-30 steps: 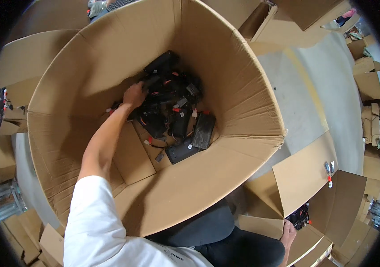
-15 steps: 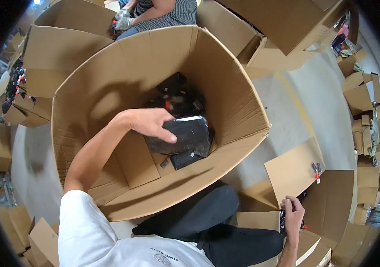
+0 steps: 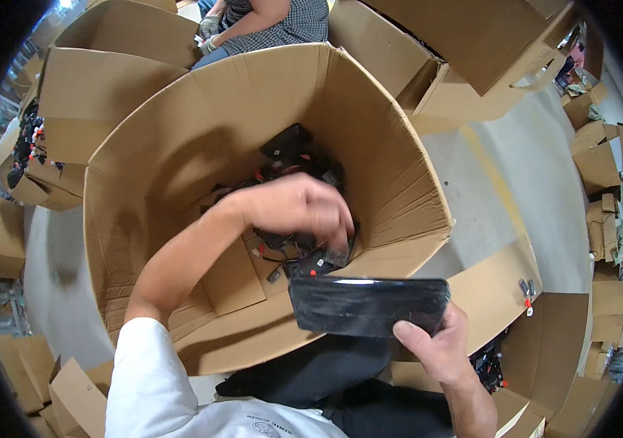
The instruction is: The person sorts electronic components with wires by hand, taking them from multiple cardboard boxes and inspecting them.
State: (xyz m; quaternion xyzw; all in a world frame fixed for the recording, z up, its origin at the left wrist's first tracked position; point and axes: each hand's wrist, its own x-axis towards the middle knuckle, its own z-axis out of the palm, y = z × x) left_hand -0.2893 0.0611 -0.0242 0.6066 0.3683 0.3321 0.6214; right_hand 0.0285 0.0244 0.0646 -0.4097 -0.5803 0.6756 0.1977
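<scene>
My right hand (image 3: 439,347) grips one end of a flat, glossy black rectangular panel (image 3: 370,306), thumb on its near face. The panel is held up over the near rim of a large cardboard box (image 3: 246,77). My left hand (image 3: 311,212) reaches into this box, fingers pointing down over a pile of black parts; motion smears them, so what they touch is unclear. In the pile, a black flat piece (image 3: 287,141) lies at the far side, among cables with red connectors. A small dark piece (image 3: 273,276) rests on the box bottom.
At my right a smaller open box (image 3: 545,343) holds black parts with red connectors; two small pieces (image 3: 527,290) lie on its flap. Beyond the large box sits a person in gloves (image 3: 211,28). More cartons (image 3: 111,95) stand around, one with black cabled parts (image 3: 30,142).
The black panel has passed from my left hand to my right, which came up from the smaller box. My left hand has moved right, over the pile.
</scene>
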